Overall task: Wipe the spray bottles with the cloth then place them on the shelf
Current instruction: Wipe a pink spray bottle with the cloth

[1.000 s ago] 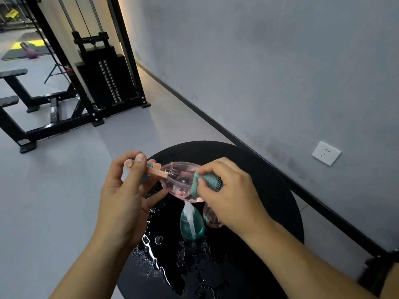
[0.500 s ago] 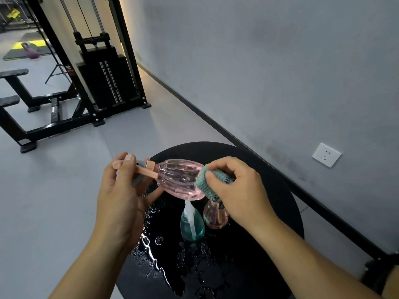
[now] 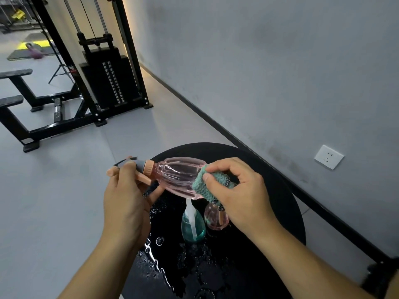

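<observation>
Round black counter [image 3: 287, 203], its surface wet with beads and streaks of water near the front edge, carries two spray bottles standing upright: a teal spray bottle [image 3: 193, 228] and, just beside it on the right, a second pink spray bottle [image 3: 212, 219], partly hidden. Above them, clear of the counter, the pink ribbed spray bottle [image 3: 180, 175] lies roughly level, nozzle toward the left. The left hand [image 3: 125, 203] grasps its trigger head, fingers curled round the neck; the right hand [image 3: 239, 193] pinches the teal knitted cloth [image 3: 206, 184] between thumb and fingers and presses it against the bottle's base end. For a good wipe, the left hand would best turn the bottle by the neck so that each rib passes under the cloth, the grooves probably needing firmer pressure; a light touch on the trigger should avoid an accidental spray. No shelf is in view.
</observation>
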A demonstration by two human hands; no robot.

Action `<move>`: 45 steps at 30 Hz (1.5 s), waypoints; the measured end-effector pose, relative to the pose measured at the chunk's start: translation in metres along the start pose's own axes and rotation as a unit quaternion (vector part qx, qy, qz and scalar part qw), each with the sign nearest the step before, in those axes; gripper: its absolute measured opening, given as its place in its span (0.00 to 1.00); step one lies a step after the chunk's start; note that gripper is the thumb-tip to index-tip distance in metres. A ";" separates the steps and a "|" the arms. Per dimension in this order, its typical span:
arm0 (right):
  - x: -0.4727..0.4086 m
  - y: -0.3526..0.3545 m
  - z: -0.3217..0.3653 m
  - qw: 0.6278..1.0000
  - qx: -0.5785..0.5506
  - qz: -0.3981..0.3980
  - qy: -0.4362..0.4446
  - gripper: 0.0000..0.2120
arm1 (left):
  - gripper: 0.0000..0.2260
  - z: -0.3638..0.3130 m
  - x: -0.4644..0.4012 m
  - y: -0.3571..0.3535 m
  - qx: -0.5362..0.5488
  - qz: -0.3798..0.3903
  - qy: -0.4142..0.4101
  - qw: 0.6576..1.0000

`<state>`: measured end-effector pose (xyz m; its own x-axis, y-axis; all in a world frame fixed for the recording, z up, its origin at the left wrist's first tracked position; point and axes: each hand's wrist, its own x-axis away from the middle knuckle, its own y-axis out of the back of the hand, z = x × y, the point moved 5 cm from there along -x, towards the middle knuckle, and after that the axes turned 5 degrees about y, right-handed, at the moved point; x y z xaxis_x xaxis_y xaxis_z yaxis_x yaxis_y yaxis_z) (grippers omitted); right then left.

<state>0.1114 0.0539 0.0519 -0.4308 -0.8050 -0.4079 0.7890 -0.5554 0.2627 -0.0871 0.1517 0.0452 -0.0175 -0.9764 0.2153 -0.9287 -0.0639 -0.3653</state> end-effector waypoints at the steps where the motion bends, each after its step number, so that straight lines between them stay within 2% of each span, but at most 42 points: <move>1: 0.001 0.000 0.000 1.000 0.002 0.002 0.003 0.07 | 0.13 0.000 -0.001 0.000 -0.004 -0.002 -0.002 1.000; 7: 0.005 -0.003 0.000 1.000 0.011 -0.003 0.018 0.08 | 0.16 0.000 0.002 -0.001 0.003 0.008 0.014 1.000; 16: 0.002 0.001 0.003 0.998 -0.008 -0.033 0.045 0.08 | 0.12 -0.005 0.013 -0.009 0.055 0.052 0.064 0.995; 23: -0.002 0.005 0.001 0.997 -0.030 -0.054 0.036 0.08 | 0.12 -0.003 0.015 -0.010 0.035 0.084 0.085 0.992; 28: -0.008 0.008 0.007 0.996 -0.011 -0.068 0.063 0.07 | 0.22 0.004 0.018 -0.015 0.007 0.109 0.092 0.990; 31: -0.008 0.001 0.011 0.996 0.029 -0.031 0.080 0.08 | 0.20 0.009 0.022 -0.019 -0.003 0.128 0.095 0.987; 36: -0.005 -0.013 0.003 0.985 0.127 0.098 0.067 0.12 | 0.17 0.014 0.021 -0.015 -0.014 0.120 0.101 0.988; 40: -0.007 -0.006 -0.005 0.985 0.148 0.089 0.020 0.12 | 0.17 0.014 0.016 -0.011 -0.003 0.109 0.106 0.988; 45: -0.004 -0.020 0.010 0.974 0.167 0.125 0.088 0.13 | 0.13 0.020 0.020 -0.015 -0.023 0.129 0.110 0.985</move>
<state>0.0932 0.0660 0.0571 -0.1382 -0.8919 -0.4307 0.6600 -0.4071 0.6314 -0.0657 0.1294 0.0372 -0.3306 -0.8901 0.3138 -0.8986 0.1951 -0.3931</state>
